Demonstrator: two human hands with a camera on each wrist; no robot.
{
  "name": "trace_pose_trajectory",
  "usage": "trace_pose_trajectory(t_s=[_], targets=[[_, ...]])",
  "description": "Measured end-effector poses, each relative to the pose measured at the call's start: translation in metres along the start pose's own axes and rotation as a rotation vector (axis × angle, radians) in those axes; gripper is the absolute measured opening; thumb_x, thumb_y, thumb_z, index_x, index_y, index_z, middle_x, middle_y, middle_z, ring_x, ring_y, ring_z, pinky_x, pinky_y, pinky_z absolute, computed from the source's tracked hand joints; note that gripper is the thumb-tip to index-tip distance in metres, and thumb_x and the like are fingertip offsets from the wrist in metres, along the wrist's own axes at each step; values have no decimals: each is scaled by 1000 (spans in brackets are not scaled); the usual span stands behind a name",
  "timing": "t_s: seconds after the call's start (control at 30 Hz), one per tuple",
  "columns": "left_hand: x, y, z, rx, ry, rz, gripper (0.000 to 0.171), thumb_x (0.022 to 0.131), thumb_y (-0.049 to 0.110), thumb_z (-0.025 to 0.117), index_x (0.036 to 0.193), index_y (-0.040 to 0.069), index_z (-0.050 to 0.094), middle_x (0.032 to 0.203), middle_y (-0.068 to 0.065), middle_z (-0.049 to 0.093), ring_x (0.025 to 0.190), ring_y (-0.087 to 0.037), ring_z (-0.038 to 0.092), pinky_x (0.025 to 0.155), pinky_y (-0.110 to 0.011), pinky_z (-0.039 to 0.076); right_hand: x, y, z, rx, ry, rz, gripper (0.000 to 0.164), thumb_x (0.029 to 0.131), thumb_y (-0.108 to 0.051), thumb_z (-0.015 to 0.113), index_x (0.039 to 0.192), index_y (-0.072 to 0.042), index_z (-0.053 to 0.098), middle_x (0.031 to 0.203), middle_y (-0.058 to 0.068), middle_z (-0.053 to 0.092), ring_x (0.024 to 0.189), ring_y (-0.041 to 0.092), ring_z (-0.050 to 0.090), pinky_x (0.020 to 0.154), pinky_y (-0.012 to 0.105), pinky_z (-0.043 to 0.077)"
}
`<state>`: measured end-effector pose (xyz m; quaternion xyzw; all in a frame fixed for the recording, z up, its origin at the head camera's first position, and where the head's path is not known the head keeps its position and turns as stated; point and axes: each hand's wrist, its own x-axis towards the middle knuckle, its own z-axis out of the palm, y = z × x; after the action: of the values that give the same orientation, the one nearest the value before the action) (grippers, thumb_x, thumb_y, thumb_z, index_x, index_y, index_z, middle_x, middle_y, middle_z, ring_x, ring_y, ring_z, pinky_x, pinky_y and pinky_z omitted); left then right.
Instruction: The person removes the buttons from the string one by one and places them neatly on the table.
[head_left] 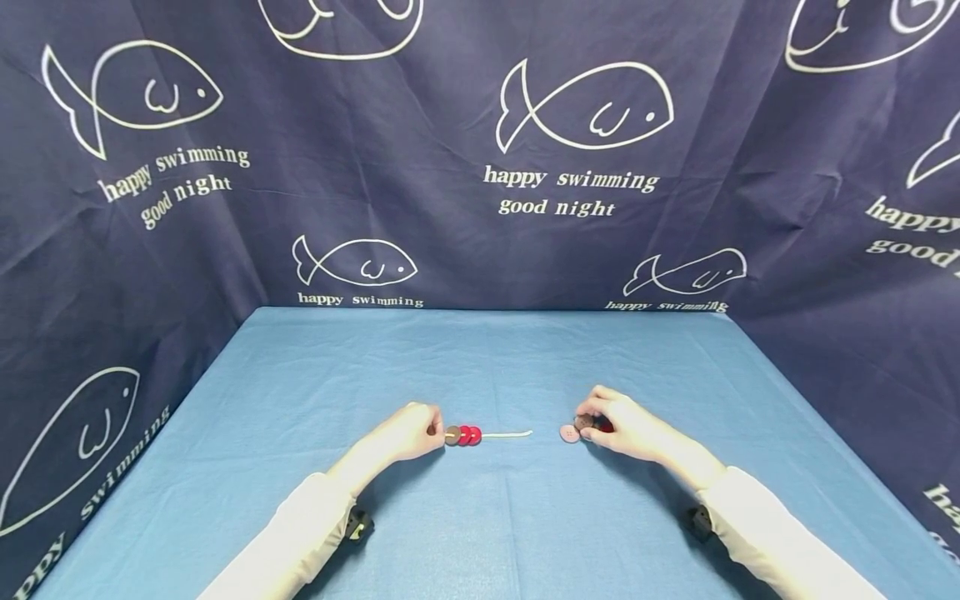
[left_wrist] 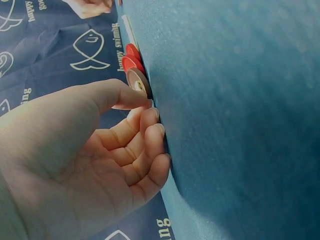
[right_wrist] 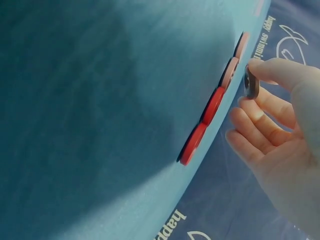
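Observation:
In the head view my left hand point(head_left: 418, 430) has its thumb and fingertips together at the left end of a pale cord point(head_left: 506, 434). A brown button point(head_left: 453, 436) and two red buttons point(head_left: 469, 435) are threaded on the cord beside those fingertips and overlap one another. The cord's other end lies on the cloth, pointing right. My right hand point(head_left: 618, 425) pinches a dark brown button point(right_wrist: 252, 82) between thumb and index finger, lifted off the table. Beneath it are two red buttons point(right_wrist: 204, 125) and two pinkish buttons point(right_wrist: 235, 62), lying flat in a row.
A blue cloth point(head_left: 495, 517) covers the table. Dark blue curtains point(head_left: 450, 167) with white fish drawings and lettering hang at the back and both sides. Black wrist cameras point(head_left: 359, 525) are worn at both cuffs.

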<state>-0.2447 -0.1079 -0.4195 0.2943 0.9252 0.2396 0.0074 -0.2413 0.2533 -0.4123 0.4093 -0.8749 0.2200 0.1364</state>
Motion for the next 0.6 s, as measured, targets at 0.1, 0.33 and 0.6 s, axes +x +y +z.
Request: trace_pose_trajectory(t_s=[0.1, 0.33, 0.6], targets=[[-1, 0, 0, -7, -5, -4, 9, 79, 4, 60, 71, 8, 57, 64, 2, 55, 57, -8, 44, 54, -22, 38, -2, 2, -1, -15, -1, 7, 18, 74, -2, 72, 91, -4, 66, 84, 1, 55, 75, 11, 55, 68, 27, 47], [-1, 0, 0, -6, -6, -11, 10, 79, 4, 60, 71, 9, 57, 65, 2, 55, 57, -9, 44, 54, -22, 38, -4, 4, -3, -46, 34, -26, 20, 72, 1, 72, 91, -3, 66, 84, 2, 55, 75, 13, 55, 69, 28, 47], [0, 0, 1, 4, 2, -11, 9, 77, 5, 60, 70, 9, 57, 63, 3, 53, 58, -9, 44, 54, -22, 38, -6, 3, -4, -42, 55, -31, 19, 71, 2, 71, 88, -4, 66, 82, 3, 55, 74, 13, 55, 68, 27, 46]])
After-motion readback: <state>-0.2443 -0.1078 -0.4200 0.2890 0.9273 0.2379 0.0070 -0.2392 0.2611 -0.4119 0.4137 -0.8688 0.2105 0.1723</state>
